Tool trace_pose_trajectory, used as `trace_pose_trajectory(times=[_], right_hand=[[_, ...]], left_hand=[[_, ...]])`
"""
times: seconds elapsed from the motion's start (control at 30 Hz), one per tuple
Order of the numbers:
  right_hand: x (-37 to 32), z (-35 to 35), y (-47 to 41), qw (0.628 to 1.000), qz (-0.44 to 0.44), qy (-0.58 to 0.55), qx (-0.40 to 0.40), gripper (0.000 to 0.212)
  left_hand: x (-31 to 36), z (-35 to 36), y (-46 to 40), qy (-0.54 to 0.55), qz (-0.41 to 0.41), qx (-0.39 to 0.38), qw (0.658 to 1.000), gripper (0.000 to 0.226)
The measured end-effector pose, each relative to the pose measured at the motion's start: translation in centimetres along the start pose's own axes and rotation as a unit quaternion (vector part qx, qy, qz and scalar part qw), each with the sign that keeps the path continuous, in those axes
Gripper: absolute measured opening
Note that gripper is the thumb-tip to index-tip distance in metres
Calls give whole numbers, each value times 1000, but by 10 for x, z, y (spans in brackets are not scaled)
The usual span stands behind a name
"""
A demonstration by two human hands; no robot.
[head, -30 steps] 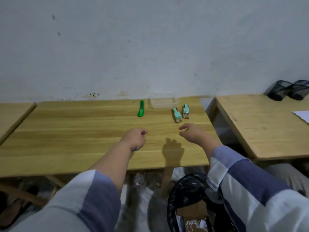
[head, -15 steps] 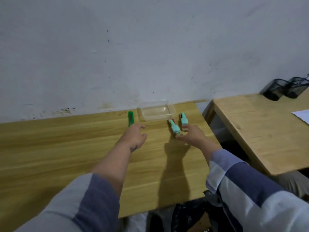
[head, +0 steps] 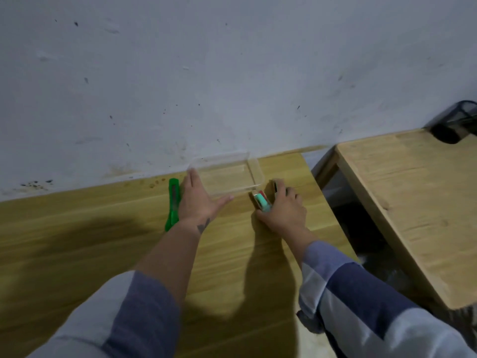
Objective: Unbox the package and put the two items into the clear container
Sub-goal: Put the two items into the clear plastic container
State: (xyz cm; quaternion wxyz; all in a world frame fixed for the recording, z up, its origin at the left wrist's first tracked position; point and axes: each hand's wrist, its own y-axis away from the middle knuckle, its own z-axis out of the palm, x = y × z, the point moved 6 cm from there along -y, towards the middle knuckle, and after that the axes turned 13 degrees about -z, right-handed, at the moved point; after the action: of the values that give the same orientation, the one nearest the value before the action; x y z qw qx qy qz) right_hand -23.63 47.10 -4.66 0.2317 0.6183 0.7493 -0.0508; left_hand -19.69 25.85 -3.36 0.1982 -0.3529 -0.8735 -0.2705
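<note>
I am looking down at two bare hands. My left hand (head: 197, 200) is lying flat and spread out, with its fingers along the left side of the clear box (head: 227, 177) and its thumb along the near side, touching it but not closed on anything. My right hand (head: 282, 209) is curling over the two small items. One mint-green item (head: 262, 201) is peeking out by the thumb, with a bit of red and white at its far end. It is long and thin, and its long side is pointing away from me toward the wall, leaning a little left. The other item (head: 276, 186) is mostly hiding under the fingers, so I cannot tell if the hand is gripping it.

The clear box is see-through plastic, shaped like a low rectangle with an open top and rounded corners. It is sitting at the back of the wooden table (head: 77, 241), right against the white wall (head: 232, 73), with its long side running along the wall.

A shiny green cutter (head: 173, 202) is lying just left of my left hand, pointing toward the wall too.

The table top is smooth and yellow-brown, with lots of bare room on the left. Its right edge is close to my right hand, and past a dark gap a second table (head: 413, 202) is standing.
</note>
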Motion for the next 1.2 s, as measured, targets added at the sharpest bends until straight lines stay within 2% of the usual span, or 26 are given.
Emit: trace_pose_trajectory(times=[0.1, 0.2, 0.33, 0.53, 0.67, 0.83, 0.97, 1.1, 1.17, 1.2], right_hand=[[8, -8, -8, 999, 17, -20, 39, 87], [11, -11, -12, 999, 24, -14, 40, 75], [14, -15, -11, 999, 32, -23, 33, 71], [20, -58, -17, 996, 39, -31, 72, 69], [-14, -84, -36, 997, -49, -33, 59, 66], [-74, -79, -57, 980, -190, 31, -46, 69], [-107, -59, -75, 960, -240, 95, -112, 61], [-126, -29, -89, 936, -266, 159, -168, 55], [-135, -11, -91, 896, -319, 248, -187, 46], [-141, -6, -91, 890, -340, 247, -180, 45]], left_hand=[[4, 5, -6, -9, 4, -8, 1000, 113], [4, 5, -9, 9, -1, -2, 1000, 102], [5, 5, -7, 5, 10, 0, 1000, 101], [6, 4, -8, 8, 2, -5, 1000, 98], [3, 5, -11, 43, -24, -5, 999, 100], [-2, 3, -14, 135, -50, 7, 990, 97], [-7, 8, -15, 207, -54, 5, 977, 96], [-10, 11, -17, 229, -44, 10, 972, 92], [-10, 10, -18, 238, -43, 17, 970, 85], [-10, 10, -18, 243, -41, 20, 969, 79]])
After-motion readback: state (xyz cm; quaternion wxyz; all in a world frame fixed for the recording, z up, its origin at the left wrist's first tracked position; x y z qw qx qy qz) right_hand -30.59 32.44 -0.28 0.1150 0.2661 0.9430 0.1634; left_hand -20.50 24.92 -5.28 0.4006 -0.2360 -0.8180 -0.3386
